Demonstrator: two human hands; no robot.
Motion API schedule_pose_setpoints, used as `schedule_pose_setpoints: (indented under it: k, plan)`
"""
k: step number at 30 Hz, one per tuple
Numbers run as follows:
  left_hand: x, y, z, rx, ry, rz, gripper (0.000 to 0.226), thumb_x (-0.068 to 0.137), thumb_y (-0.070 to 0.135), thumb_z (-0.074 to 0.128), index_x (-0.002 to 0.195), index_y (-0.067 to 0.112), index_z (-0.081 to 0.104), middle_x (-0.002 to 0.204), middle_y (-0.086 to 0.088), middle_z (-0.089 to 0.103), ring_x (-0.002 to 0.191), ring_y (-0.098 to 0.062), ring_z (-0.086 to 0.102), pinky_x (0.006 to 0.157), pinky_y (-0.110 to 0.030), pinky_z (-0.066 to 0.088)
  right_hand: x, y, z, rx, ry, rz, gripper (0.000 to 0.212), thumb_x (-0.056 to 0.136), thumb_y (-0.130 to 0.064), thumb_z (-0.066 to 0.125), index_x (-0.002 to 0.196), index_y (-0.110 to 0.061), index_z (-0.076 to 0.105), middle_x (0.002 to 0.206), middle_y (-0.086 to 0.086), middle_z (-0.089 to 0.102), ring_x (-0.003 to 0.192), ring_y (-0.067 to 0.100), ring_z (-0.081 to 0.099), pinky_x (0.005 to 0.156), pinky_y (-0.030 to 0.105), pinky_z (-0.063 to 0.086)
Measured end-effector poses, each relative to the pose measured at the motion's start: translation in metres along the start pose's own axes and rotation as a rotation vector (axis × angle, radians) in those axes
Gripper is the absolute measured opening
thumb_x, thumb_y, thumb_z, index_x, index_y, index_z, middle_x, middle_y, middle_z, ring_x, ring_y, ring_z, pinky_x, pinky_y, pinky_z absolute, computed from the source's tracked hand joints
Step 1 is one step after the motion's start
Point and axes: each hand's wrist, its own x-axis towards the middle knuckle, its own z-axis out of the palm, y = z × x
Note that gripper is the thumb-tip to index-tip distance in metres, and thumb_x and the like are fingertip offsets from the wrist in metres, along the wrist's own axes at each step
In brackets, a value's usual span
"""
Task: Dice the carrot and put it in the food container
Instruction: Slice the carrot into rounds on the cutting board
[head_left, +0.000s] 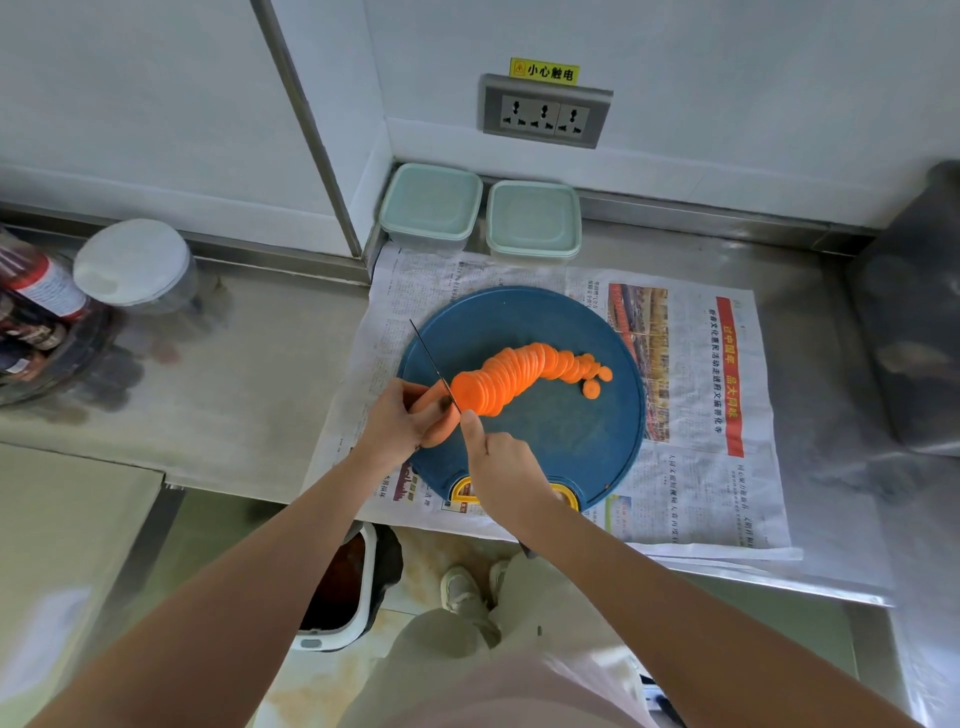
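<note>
1. Blue sets the stage: a round cutting board (571, 441) lies on a spread newspaper (701, 493), which covers part of the steel tabletop (249, 364).
2. We see the left hand (397, 423) at the board's left edge, its fingers curled round the uncut carrot stub (444, 431) and holding it down on the board.
3. Just beside it we see the right hand (501, 462), fingers wrapped round the handle of the knife (431, 358) and thumb stretched toward the blade. The handle itself is hidden inside the grip.
4. The blade shows edge-on as a thin dark line between the stub and the cut pieces, its tip pointing away toward the wall.
5. Carrot slices (519, 371) lean on one another in a curving row from the blade across the middle of the board. A couple of small rounds lie flat at the row's right end.
6. Every piece we can make out is a round disc.
7. Behind the board, against the wall, the left food container (431, 208) and the right food container (532, 221) sit side by side. Both have pale green lids on and stand well apart from the carrot.
8. Above them we spot a wall socket (545, 111) under a yellow warning label (544, 70).
9. Far left on the tabletop stands a clear jar (132, 260) with a white lid, and a white-rimmed bin (370, 566) sits on the floor below.
</note>
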Motion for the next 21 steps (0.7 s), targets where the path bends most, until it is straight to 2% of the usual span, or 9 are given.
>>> schedule_pose_setpoints:
  k: [2,4,6,8,10,14,17,19,21]
  plan:
    - [0.000,0.001,-0.001,0.035,-0.017,-0.002,0.023,0.089,0.018,0.064,0.096,0.008,0.045,0.092,-0.006,0.053,0.087,-0.018,0.050,0.077,-0.027,0.040,0.002,0.005,0.001,0.026,-0.041,0.013,0.048,0.103,-0.010,0.027,0.148,0.000,0.013,0.074,0.004,0.034,0.063,0.015,0.040,0.054,0.025,0.036]
    - [0.001,0.001,-0.001,0.066,-0.028,0.005,0.023,0.088,0.013,0.064,0.095,0.007,0.043,0.093,-0.007,0.052,0.088,-0.019,0.050,0.079,-0.027,0.039,0.001,0.007,-0.003,-0.030,-0.065,0.007,0.037,0.105,-0.025,0.022,0.112,0.004,0.044,0.067,0.001,0.032,0.070,0.023,0.045,0.063,0.030,0.040]
    - [0.000,0.001,-0.002,0.089,-0.037,0.015,0.024,0.088,0.013,0.065,0.096,0.008,0.044,0.093,-0.006,0.052,0.089,-0.018,0.050,0.079,-0.026,0.038,0.000,0.008,-0.005,-0.093,-0.058,-0.027,0.043,0.105,-0.032,0.019,0.096,0.001,0.044,0.066,0.000,0.033,0.075,0.025,0.045,0.067,0.032,0.039]
    - [0.000,0.001,-0.003,0.074,-0.034,0.018,0.024,0.087,0.013,0.066,0.096,0.008,0.045,0.093,-0.006,0.053,0.089,-0.018,0.051,0.079,-0.027,0.039,0.000,0.005,-0.003,-0.091,-0.067,-0.005,0.040,0.106,-0.025,0.019,0.125,0.001,0.043,0.069,0.000,0.032,0.063,0.015,0.042,0.055,0.020,0.036]
    - [-0.001,0.002,-0.003,0.074,-0.032,0.009,0.024,0.086,0.011,0.067,0.097,0.008,0.046,0.094,-0.008,0.054,0.090,-0.018,0.051,0.081,-0.030,0.042,-0.003,0.001,-0.006,0.034,-0.043,0.000,0.047,0.105,-0.014,0.025,0.150,-0.005,0.015,0.076,0.002,0.035,0.062,0.012,0.040,0.052,0.019,0.035]
    - [0.000,0.000,-0.002,0.028,-0.040,-0.015,0.029,0.082,0.010,0.071,0.100,0.004,0.049,0.102,-0.018,0.060,0.093,-0.023,0.054,0.088,-0.039,0.046,-0.001,0.000,-0.012,0.022,-0.124,0.042,0.047,0.102,-0.009,0.034,0.145,0.003,0.018,0.085,0.010,0.038,0.080,0.021,0.045,0.075,0.031,0.048]
    - [-0.001,0.001,-0.002,-0.017,-0.034,-0.024,0.037,0.075,0.019,0.076,0.095,0.005,0.047,0.098,-0.020,0.060,0.090,-0.025,0.054,0.090,-0.044,0.048,0.008,-0.001,-0.015,-0.030,-0.128,0.009,0.062,0.101,-0.003,0.033,0.152,-0.004,-0.002,0.089,0.012,0.037,0.077,0.022,0.051,0.057,0.025,0.044]
    - [-0.003,0.003,-0.003,-0.044,-0.031,-0.033,0.045,0.063,0.033,0.065,0.092,0.005,0.048,0.091,-0.017,0.058,0.088,-0.027,0.055,0.088,-0.044,0.049,0.010,-0.003,-0.019,-0.088,-0.175,0.010,0.044,0.105,-0.014,0.023,0.145,0.005,0.023,0.077,0.008,0.038,0.061,0.016,0.044,0.043,0.022,0.039]
    - [0.000,0.003,-0.002,-0.039,-0.033,-0.044,0.044,0.059,0.039,0.058,0.087,0.006,0.048,0.088,-0.018,0.058,0.087,-0.030,0.057,0.088,-0.045,0.049,0.011,-0.002,-0.026,-0.143,-0.191,-0.033,0.049,0.106,-0.024,0.018,0.126,0.011,0.046,0.067,0.005,0.038,0.054,0.014,0.038,0.047,0.029,0.037]
